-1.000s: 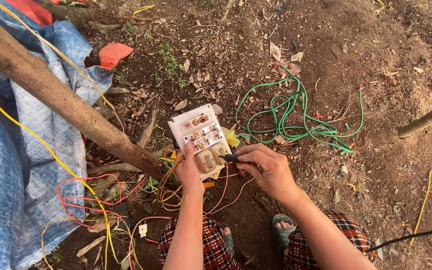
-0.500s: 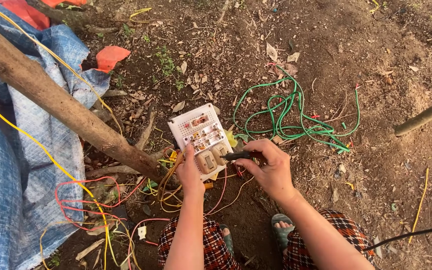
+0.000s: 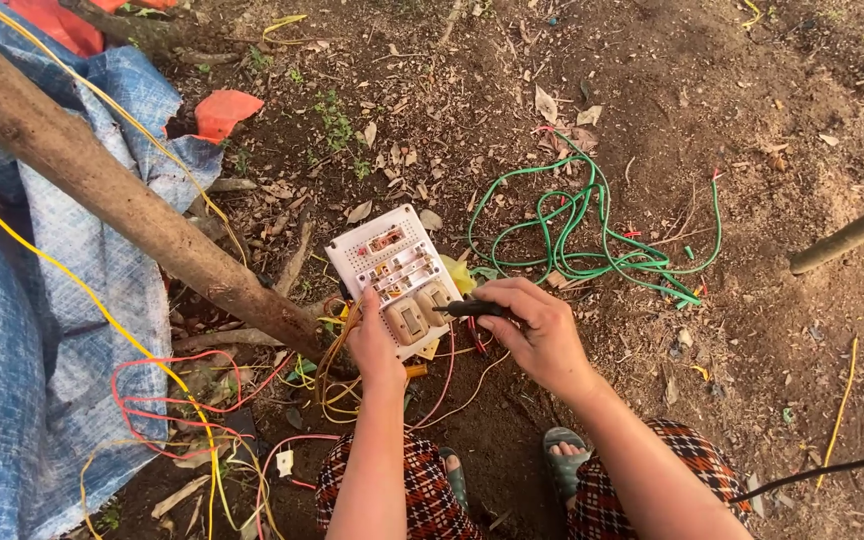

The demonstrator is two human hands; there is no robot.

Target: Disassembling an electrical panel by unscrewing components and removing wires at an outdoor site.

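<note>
A white electrical switch board (image 3: 392,270) with several switches lies tilted on the dirt in front of me. My left hand (image 3: 372,340) grips its near left corner, among yellow and red wires (image 3: 337,385). My right hand (image 3: 537,330) is closed on a dark-handled tool (image 3: 472,309) whose tip touches the board's right side, by a beige switch (image 3: 435,298).
A thick wooden pole (image 3: 112,195) slants across the left over a blue tarp (image 3: 12,350). A tangle of green wire (image 3: 582,235) lies right of the board. Red and yellow wires (image 3: 167,400) loop at lower left. My sandalled feet (image 3: 562,455) are below.
The view has drifted slightly. My right hand with the tool stays at the board's right side, and my left hand keeps hold of the board.
</note>
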